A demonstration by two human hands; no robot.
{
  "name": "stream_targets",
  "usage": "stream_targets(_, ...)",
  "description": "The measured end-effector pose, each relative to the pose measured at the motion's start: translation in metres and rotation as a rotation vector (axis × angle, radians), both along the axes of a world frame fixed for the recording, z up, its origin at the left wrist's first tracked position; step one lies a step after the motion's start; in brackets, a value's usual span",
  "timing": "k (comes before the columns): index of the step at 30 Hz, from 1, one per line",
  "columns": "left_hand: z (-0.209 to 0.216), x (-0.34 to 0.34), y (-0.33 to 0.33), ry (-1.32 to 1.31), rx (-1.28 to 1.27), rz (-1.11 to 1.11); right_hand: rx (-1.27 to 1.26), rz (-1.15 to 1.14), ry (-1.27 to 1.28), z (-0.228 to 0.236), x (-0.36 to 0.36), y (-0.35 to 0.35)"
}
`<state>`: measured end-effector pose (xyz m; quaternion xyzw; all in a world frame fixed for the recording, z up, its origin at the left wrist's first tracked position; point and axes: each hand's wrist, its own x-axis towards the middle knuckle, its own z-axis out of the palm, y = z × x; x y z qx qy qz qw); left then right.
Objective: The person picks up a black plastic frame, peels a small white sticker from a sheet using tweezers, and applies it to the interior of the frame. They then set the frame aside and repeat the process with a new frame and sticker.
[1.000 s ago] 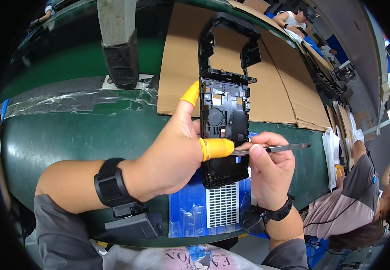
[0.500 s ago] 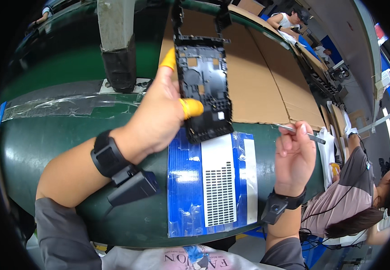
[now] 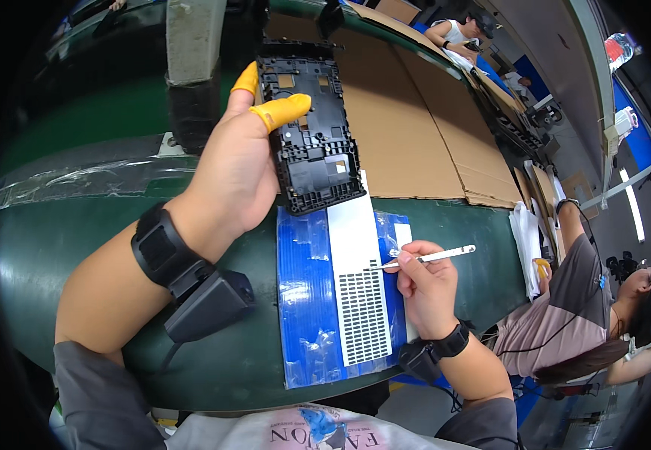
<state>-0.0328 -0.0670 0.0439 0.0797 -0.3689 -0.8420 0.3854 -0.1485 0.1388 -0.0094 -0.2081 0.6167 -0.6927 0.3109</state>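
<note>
My left hand (image 3: 228, 169), with yellow finger cots on thumb and a finger, grips a black plastic device frame (image 3: 318, 139) full of small cut-outs. The frame is tilted over the far end of a white sheet (image 3: 351, 236). Rows of small black rectangular stickers (image 3: 363, 315) cover the sheet's nearer part. My right hand (image 3: 429, 292) pinches slim silvery tweezers (image 3: 449, 253), their tip at the top row of stickers; whether a sticker is caught there is too small to tell. Beneath the sheet lies a blue corrugated board (image 3: 303, 300) with clear tape.
Brown cardboard (image 3: 400, 112) covers the far side of the green table (image 3: 453, 217). A grey post (image 3: 194, 75) rises at the far left. Co-workers sit at right (image 3: 565, 315) and far right (image 3: 460, 34), beside white bags (image 3: 524, 247).
My right hand has brought the tweezers left and down, from above the table to the sticker sheet. My left hand has shifted the frame slightly left, and its thumb lies further up it.
</note>
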Motion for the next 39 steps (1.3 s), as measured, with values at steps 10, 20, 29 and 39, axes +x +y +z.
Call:
stream_targets(10, -0.004, -0.001, -0.003, 0.027, 0.092, 0.010, -0.019, -0.027, 0.046, -0.006, 0.000, 0.001)
stream_targets(20, -0.007, -0.006, 0.008, 0.031, 0.108, -0.058, -0.119, 0.049, -0.109, 0.024, -0.009, -0.004)
stream_targets(29, -0.014, 0.003, 0.037, 0.050, 0.170, -0.296, -0.492, -0.009, 0.311, 0.056, 0.004, -0.047)
stream_targets(39, -0.025, 0.004, 0.049, 0.051, 0.207, -0.360, -0.399, 0.022, 0.299, 0.031, 0.026, -0.044)
